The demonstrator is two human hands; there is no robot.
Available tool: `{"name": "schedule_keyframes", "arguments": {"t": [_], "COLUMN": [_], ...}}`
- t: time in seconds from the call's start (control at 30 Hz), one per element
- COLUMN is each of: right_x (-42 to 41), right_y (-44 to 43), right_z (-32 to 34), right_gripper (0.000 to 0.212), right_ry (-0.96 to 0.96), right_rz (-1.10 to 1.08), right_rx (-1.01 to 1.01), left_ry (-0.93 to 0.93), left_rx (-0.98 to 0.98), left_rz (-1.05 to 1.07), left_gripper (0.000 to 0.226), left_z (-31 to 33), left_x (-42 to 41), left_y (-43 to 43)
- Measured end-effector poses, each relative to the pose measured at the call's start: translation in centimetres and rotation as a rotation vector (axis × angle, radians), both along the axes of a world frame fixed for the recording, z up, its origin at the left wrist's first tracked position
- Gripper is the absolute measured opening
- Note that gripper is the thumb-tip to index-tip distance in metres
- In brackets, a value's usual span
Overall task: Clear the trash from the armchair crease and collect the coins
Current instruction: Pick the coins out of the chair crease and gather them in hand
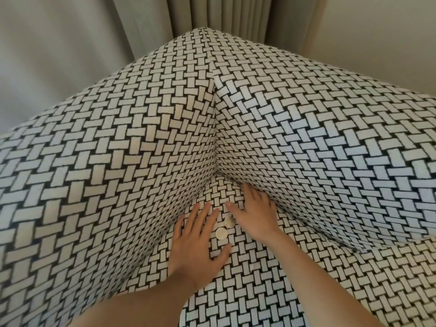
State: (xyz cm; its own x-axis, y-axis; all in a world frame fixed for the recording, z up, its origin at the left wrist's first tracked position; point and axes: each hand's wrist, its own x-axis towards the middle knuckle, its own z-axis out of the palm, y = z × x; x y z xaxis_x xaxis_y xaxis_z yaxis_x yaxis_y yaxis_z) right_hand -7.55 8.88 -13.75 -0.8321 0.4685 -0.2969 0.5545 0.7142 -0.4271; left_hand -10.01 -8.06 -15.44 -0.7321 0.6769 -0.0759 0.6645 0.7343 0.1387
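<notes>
Grey curtains hang behind a basket-weave armchair, whose left panel slopes down to the seat cushion where both hands work. At the foot of that panel the left hand lies flat on the seat, its fingers straight and a little apart, the thumb out to the side, holding nothing. Just beside its fingertips, in the gap between the two hands, lie two coins flat on the fabric; the farther coin nearly touches the nearer, and a pale rim at the edge of the left fingers may be a third, though I cannot tell. To their right the right hand rests palm down with fingers spread and nothing in them, its outer edge pressed against the crease under the right panel; the thumb points toward the coins. A plain wall closes the right side. No trash shows plainly, only a small glint deep in the corner. Collecting looks like the step in hand: since flat coins on soft fabric resist pinching, it would go best to slide each toward the left palm with a fingertip, or press the cushion beside it so an edge lifts, then check the crease again.
</notes>
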Motion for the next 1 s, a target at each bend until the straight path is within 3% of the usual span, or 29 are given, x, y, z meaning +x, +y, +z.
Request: {"name": "schedule_keyframes", "arguments": {"t": [0.27,0.43,0.7,0.8,0.9,1.0], "right_x": [-0.7,0.6,0.8,0.8,0.4,-0.7], "right_y": [0.4,-0.3,-1.7,-2.0,-1.5,-1.0], "right_z": [0.2,0.5,1.2,1.2,1.5,1.2], "right_gripper": [0.069,0.050,0.023,0.021,0.020,0.033], "right_ry": [-0.082,0.113,0.459,0.496,0.547,0.485], "right_rz": [-0.027,0.058,0.215,0.203,0.054,-0.030], "right_rx": [-0.056,0.143,0.088,-0.035,-0.204,-0.300], "left_ry": [0.043,0.040,0.031,0.036,0.028,0.012], "left_rx": [-0.017,-0.038,-0.023,-0.021,-0.016,0.000], "left_rz": [-0.018,-0.017,-0.002,0.000,-0.008,-0.014], "left_gripper": [0.074,0.073,0.078,0.079,0.079,0.078], "left_z": [0.3,0.3,0.4,0.4,0.4,0.4], "left_x": [0.0,0.0,0.1,0.1,0.0,-0.1], "left_y": [0.0,0.0,0.1,0.1,0.1,0.1]}}
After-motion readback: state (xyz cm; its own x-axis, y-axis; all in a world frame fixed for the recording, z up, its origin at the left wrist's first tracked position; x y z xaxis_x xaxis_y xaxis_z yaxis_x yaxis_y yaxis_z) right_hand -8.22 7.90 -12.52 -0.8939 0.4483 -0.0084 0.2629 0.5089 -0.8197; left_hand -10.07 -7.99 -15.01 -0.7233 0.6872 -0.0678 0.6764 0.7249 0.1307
